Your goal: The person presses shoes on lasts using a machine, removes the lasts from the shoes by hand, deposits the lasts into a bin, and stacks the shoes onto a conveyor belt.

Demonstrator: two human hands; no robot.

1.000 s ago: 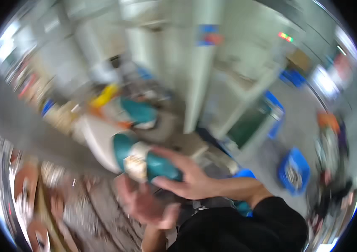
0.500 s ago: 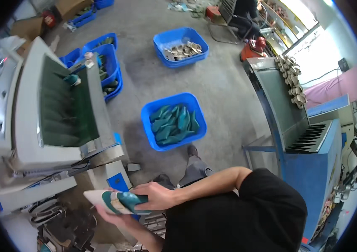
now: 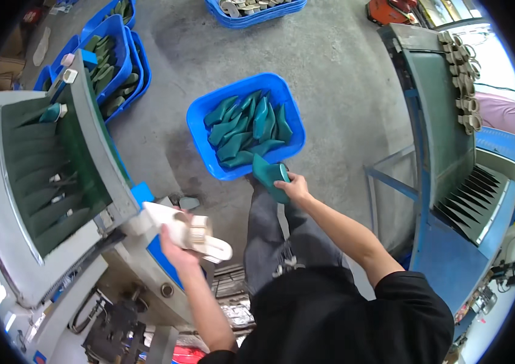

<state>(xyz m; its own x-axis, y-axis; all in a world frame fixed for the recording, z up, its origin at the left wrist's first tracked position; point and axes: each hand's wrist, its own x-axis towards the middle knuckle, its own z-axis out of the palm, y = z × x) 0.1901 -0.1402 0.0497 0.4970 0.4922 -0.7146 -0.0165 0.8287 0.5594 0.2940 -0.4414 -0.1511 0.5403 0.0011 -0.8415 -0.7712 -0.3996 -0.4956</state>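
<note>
- At left, the left hand (image 3: pixel 178 250) curls, half closed, under a white sandal (image 3: pixel 199 232); a loose hold on that sole could let it slip.
- Mid-floor, a blue tub (image 3: pixel 199 139) carries green lasts (image 3: pixel 261 119).
- Right of that, the right hand (image 3: pixel 294 187) grips another last (image 3: pixel 267 172) by the tub's near rim; lowering it short could knock it.
- Half a second ago, sandal and last were together between both hands; now they're apart.

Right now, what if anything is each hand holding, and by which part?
Left hand: pale strappy sandal, by its midsection beside the straps. Right hand: teal shoe last, by its flat-topped end.
</note>
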